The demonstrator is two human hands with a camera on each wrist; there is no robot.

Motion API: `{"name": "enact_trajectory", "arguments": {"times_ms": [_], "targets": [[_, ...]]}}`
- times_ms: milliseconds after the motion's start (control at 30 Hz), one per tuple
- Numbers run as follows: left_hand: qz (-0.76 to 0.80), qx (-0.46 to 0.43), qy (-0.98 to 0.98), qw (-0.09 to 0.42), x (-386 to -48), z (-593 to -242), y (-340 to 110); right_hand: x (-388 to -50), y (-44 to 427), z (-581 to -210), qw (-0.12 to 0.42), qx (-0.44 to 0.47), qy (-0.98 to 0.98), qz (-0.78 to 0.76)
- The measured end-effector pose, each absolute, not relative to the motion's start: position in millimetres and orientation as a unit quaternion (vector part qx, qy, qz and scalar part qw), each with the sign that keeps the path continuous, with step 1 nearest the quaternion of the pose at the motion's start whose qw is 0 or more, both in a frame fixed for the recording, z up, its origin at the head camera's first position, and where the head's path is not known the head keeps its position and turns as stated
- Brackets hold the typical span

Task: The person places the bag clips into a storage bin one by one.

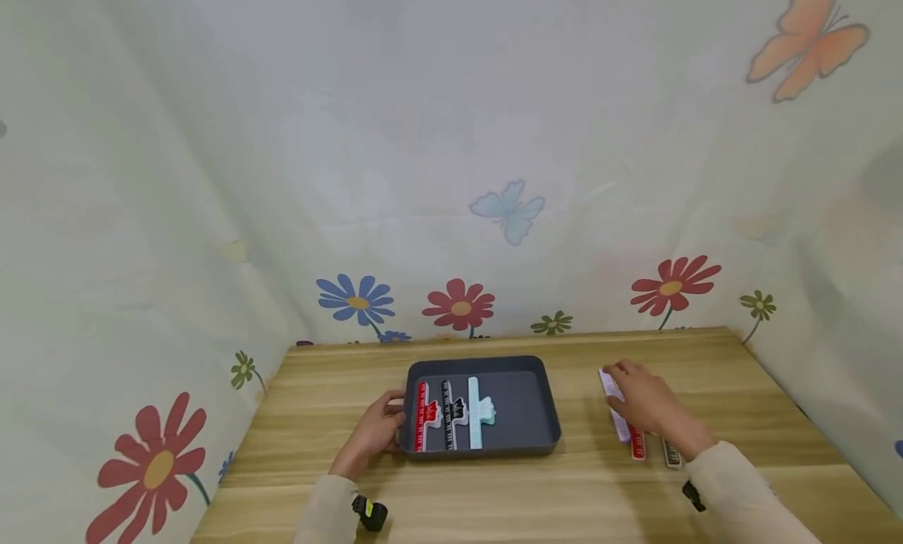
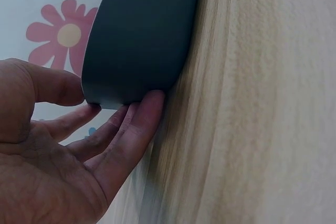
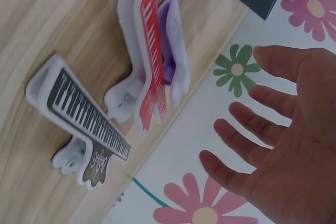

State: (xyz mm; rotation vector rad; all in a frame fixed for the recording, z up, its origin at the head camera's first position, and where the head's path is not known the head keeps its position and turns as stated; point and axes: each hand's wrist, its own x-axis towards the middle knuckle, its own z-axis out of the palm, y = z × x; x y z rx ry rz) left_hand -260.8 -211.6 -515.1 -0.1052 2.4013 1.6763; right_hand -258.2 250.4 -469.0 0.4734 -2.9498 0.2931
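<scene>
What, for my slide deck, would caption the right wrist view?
Right hand, fingers parted, near a purple clip, a red clip and a dark clip on a wood-grain table.

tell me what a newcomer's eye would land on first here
Probably the dark tray on the wood-grained table, holding a row of red, black and mint clips, its left side touched by the left hand. Next, the purple clip, second red clip and second black clip right of it, near the right hand. Then the orange butterfly, upper right on the backdrop.
</scene>
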Motion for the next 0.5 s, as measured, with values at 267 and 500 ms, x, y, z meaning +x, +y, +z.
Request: {"name": "enact_trajectory", "arguments": {"times_ms": [267, 500], "targets": [[0.572, -0.035, 0.812, 0.110, -261.0, -514.3, -210.5, -256.8, 262.3, -473.4, 0.017, 0.141, -0.985, 0.096], [0.564, -0.045, 0.818, 0.108, -261.2, -512.7, -211.5, -258.1, 265.1, -479.5, -0.003, 0.136, -0.986, 0.100]]}}
